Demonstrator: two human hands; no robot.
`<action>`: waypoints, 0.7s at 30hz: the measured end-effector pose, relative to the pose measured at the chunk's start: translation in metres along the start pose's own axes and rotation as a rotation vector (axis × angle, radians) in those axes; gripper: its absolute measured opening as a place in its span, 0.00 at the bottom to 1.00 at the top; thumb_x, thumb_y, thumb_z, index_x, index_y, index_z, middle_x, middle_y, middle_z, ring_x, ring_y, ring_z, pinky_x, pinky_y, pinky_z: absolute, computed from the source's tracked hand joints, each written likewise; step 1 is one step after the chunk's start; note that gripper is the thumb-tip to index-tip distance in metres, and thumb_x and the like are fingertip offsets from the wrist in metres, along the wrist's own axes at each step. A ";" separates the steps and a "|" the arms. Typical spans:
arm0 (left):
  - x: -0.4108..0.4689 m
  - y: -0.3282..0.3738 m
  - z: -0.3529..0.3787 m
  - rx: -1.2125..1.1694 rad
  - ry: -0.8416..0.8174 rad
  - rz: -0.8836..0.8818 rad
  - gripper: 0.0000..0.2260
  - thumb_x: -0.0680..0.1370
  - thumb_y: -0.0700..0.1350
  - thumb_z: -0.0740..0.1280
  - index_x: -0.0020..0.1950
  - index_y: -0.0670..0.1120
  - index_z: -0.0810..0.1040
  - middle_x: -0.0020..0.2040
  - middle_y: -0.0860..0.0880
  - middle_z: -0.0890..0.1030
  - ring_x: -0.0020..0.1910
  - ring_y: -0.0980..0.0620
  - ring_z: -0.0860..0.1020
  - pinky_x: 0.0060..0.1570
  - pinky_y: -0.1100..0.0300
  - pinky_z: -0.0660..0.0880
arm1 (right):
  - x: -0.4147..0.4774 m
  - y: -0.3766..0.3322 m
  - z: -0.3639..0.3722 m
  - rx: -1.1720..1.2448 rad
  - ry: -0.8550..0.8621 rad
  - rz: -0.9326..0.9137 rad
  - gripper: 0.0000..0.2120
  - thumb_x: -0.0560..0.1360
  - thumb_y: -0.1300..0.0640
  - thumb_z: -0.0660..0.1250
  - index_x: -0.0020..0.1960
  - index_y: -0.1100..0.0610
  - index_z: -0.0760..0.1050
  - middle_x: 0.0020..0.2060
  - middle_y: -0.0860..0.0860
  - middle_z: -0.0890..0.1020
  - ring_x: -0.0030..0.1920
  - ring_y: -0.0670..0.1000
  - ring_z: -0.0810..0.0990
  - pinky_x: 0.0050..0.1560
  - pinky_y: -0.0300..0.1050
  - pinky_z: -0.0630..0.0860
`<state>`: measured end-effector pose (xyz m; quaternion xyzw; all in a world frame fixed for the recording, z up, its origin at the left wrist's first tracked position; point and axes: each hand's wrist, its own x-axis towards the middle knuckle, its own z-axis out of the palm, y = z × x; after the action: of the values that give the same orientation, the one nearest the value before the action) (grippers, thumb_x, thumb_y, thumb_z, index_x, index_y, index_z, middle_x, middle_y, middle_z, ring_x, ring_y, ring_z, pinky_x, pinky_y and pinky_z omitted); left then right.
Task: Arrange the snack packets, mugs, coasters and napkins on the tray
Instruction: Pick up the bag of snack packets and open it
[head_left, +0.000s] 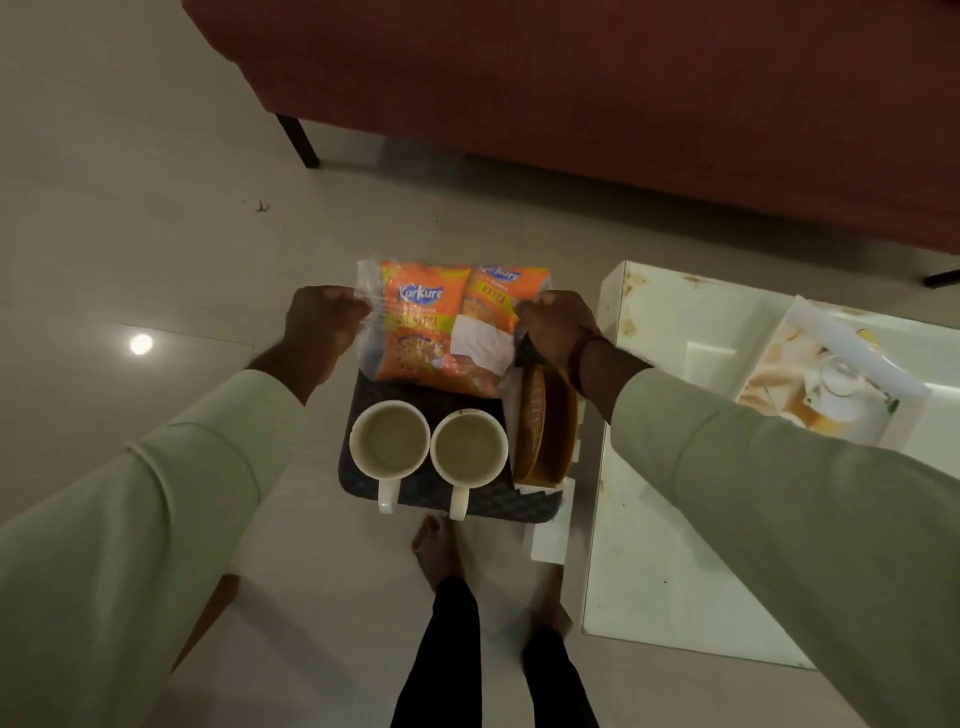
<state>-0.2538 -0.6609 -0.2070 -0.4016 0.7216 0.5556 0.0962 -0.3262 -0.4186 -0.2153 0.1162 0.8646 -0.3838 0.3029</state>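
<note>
Tray (519, 501) holds two mugs (389, 439), snack packets (415, 327), coasters (545, 431).

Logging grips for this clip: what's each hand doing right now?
Left hand: closed on the left edge of the tray.
Right hand: closed on the tray's right edge, beside the snack packets.

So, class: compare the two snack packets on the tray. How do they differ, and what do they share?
The left snack packet shows its whole front and logo; the right snack packet is partly covered by it and by a white paper. The left one reaches nearer the mugs; the right sits farther back. Both are orange, the same brand, lying flat on the tray.
</note>
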 end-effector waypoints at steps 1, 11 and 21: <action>-0.003 0.008 -0.003 -0.030 0.029 0.002 0.08 0.74 0.36 0.69 0.52 0.35 0.80 0.48 0.36 0.80 0.50 0.36 0.80 0.58 0.40 0.75 | -0.003 -0.005 -0.002 0.008 0.032 -0.024 0.16 0.78 0.48 0.64 0.57 0.57 0.81 0.56 0.56 0.83 0.57 0.59 0.79 0.62 0.59 0.75; -0.104 0.124 -0.045 -0.064 0.051 0.300 0.10 0.73 0.43 0.66 0.54 0.47 0.81 0.48 0.46 0.84 0.48 0.45 0.81 0.53 0.45 0.78 | -0.105 -0.071 -0.097 0.248 0.197 -0.369 0.06 0.80 0.51 0.65 0.53 0.52 0.78 0.50 0.49 0.84 0.51 0.49 0.82 0.57 0.52 0.79; -0.303 0.213 -0.011 -0.228 -0.173 0.575 0.07 0.78 0.44 0.65 0.54 0.51 0.80 0.48 0.53 0.84 0.49 0.55 0.82 0.49 0.60 0.80 | -0.270 -0.051 -0.261 0.370 0.495 -0.563 0.02 0.77 0.55 0.69 0.48 0.53 0.80 0.39 0.46 0.83 0.38 0.40 0.77 0.40 0.35 0.74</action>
<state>-0.1965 -0.5146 0.1290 -0.1408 0.7277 0.6694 -0.0496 -0.2491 -0.2528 0.1165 0.0166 0.8256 -0.5611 -0.0565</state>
